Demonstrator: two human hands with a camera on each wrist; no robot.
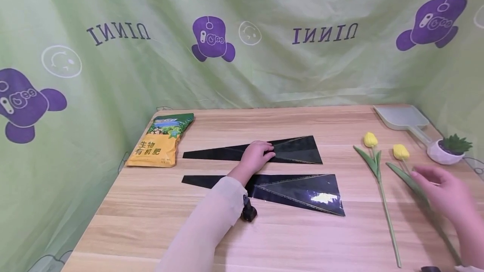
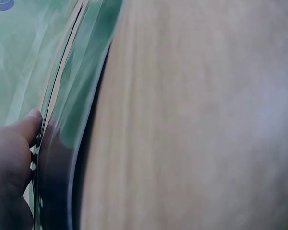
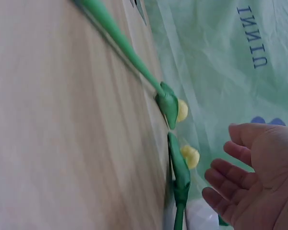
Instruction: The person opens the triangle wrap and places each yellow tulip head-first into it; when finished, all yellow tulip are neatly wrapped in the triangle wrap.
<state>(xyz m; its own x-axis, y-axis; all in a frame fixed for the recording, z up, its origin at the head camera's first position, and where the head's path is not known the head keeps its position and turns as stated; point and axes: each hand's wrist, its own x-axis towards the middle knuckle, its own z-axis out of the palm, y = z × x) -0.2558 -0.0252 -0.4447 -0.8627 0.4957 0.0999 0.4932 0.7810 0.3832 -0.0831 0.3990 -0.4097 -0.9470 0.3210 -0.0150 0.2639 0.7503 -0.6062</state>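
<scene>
Two black tapering plastic sleeves lie flat on the table, one behind the other. My left hand [image 1: 257,155] rests on the far sleeve [image 1: 298,149], near its middle; the forearm crosses over the near sleeve [image 1: 295,192]. In the left wrist view, the thumb [image 2: 26,128] is at the far sleeve's surface. On the right lie two artificial yellow tulips with green stems. Over the stem of the right tulip [image 1: 401,152] hovers my right hand [image 1: 444,190], its fingers loosely bent with nothing between them. The left tulip [image 1: 371,139] lies beside it, untouched.
A yellow-and-green fertilizer bag [image 1: 160,142] lies at the table's left edge. A translucent dustpan-shaped scoop [image 1: 401,116] is at the back right corner, its handle reaching toward a small white potted succulent [image 1: 446,152]. Green printed curtain [image 1: 264,74] surrounds the table.
</scene>
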